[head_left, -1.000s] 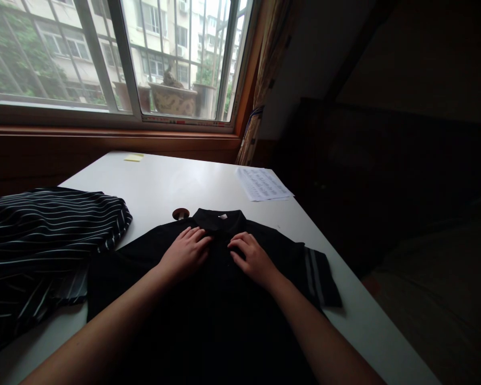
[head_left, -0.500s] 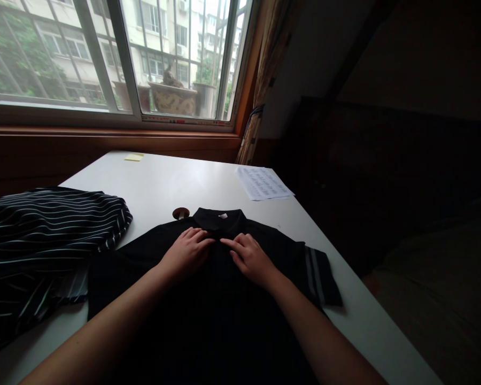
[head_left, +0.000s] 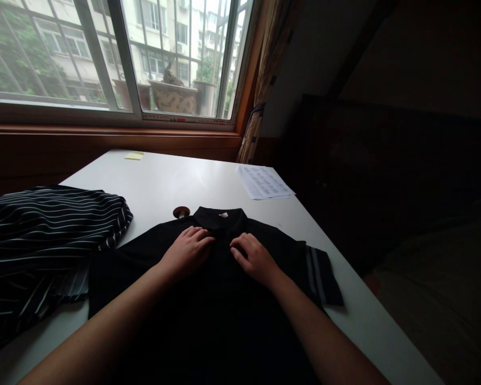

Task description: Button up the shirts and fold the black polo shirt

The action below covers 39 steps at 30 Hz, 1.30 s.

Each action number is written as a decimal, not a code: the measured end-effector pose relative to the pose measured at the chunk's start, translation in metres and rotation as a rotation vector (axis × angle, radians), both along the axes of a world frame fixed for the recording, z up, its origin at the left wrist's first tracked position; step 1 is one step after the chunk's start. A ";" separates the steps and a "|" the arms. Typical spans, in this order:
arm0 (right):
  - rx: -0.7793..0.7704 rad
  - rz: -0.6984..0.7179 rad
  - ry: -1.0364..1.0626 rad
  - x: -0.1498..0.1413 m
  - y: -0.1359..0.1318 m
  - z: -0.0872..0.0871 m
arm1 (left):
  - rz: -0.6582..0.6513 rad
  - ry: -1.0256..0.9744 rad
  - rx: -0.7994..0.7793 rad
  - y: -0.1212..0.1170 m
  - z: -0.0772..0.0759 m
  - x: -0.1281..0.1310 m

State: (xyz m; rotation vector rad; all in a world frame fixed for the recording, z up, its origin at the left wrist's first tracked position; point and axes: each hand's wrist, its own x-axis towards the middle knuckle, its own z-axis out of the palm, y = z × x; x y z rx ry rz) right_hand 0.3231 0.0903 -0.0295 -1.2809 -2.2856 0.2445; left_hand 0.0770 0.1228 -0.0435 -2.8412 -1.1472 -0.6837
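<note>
The black fabric shirt lies spread on the white, smooth-topped desk, its collar toward the far edge and its grey-striped sleeve near the right edge. The left hand and right hand rest either side of the front opening; whether either grip pinches cloth, I cannot tell. The step seems to be straightening the front; the next move likely calls for light, even fingertips.
</note>
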 end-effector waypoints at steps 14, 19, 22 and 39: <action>-0.228 -0.289 0.419 -0.006 0.002 -0.012 | 0.002 0.023 0.003 -0.001 0.002 0.000; -0.305 -0.294 0.585 -0.007 0.005 -0.016 | -0.001 0.024 0.008 0.001 0.000 -0.001; -0.341 -0.291 0.623 -0.008 0.005 -0.014 | 0.001 0.023 0.009 0.001 0.000 -0.001; -0.284 -0.328 0.487 -0.009 0.003 -0.016 | -0.010 0.032 0.016 0.001 -0.001 0.000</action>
